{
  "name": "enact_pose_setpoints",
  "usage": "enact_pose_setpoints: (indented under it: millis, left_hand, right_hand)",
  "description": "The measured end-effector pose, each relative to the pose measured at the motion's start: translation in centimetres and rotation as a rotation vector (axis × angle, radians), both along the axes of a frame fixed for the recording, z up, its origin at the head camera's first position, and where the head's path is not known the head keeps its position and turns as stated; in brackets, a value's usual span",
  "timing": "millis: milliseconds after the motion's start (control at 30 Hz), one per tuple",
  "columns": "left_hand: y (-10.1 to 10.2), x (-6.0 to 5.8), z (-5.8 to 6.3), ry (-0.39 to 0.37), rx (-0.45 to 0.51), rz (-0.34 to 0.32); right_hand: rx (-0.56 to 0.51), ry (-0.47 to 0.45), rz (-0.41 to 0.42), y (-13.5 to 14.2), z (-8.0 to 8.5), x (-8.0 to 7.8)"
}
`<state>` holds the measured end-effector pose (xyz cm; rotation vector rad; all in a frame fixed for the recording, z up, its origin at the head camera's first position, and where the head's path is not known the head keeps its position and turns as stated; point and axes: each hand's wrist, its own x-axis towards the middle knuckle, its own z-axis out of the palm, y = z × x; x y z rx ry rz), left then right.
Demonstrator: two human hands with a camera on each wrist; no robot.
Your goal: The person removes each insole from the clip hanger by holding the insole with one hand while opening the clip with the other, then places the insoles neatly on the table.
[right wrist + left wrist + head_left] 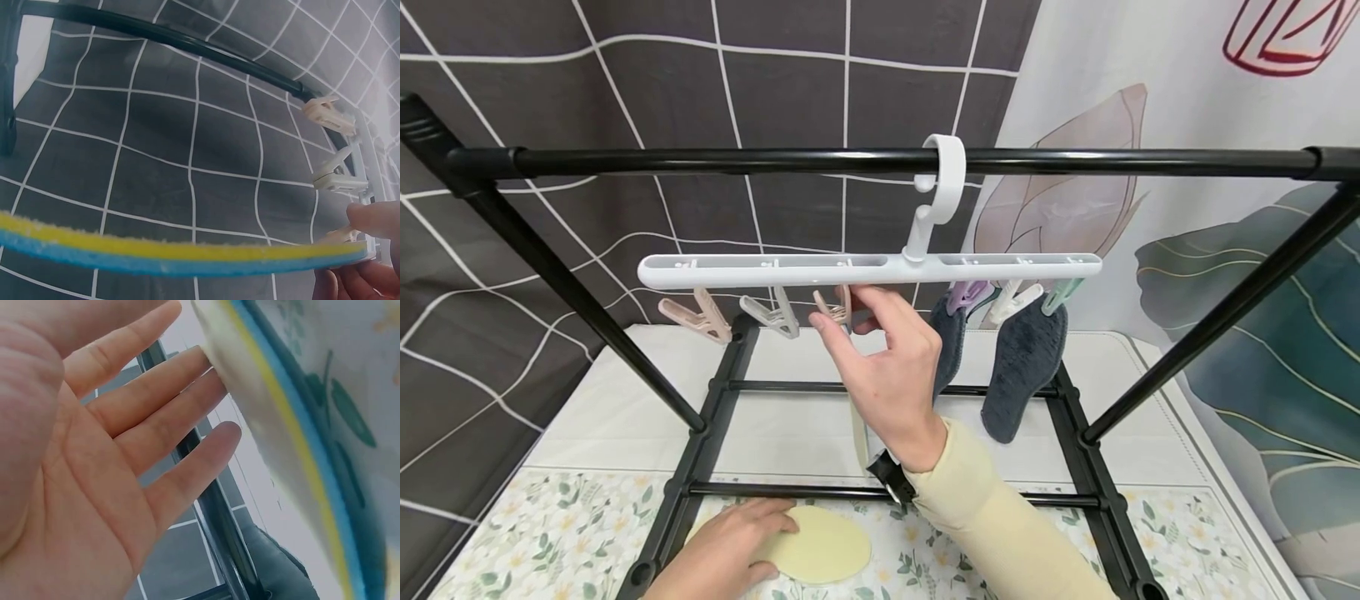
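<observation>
Grey curtain (790, 108), gridded, behind black rack (587, 308). White hanger (775, 272): hooked over the rack. Right hand (891, 367): thumb and fingers pinching a pink clip (835, 312), third from left. First insole (181, 255): edge-on, top end at that clip, long axis running down from the grip, right hand nearer. Left hand (730, 546): fingers loosely extended, at the yellow insole (823, 546), lower left on floral cloth (580, 525).

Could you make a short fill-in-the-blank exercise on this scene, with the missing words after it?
The white hanger hooks over a ____ bar.
The right hand pinches the ____ clip from the hanger's left end.
In the right wrist view, the insole shows yellow and ____ layers.
The end clip on the hanger's right is ____.

Missing words: black; third; blue; green.
</observation>
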<state>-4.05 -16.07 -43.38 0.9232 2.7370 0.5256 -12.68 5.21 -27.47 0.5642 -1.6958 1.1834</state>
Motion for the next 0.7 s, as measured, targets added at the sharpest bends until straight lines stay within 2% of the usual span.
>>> enact_pose_setpoints:
  millis: [167, 367, 567, 700]
  left_hand:
    - [0.05, 0.03, 0.02, 0.026, -0.006, 0.002]
    - [-0.06, 0.15, -0.01, 0.12, -0.019, -0.012]
    - [-0.23, 0.0, 0.21, 0.14, 0.02, -0.006]
    - [-0.24, 0.04, 0.69, 0.186, 0.036, 0.012]
  right_hand:
    - [-0.004, 0.004, 0.006, 0.01, -0.06, 0.04]
    - [-0.012, 0.019, 0.017, 0.11, -0.03, 0.06]
    - [-0.011, 0.028, 0.015, 0.2, -0.01, -0.08]
    - [-0.012, 0.027, 0.008, 0.3, -0.02, -0.13]
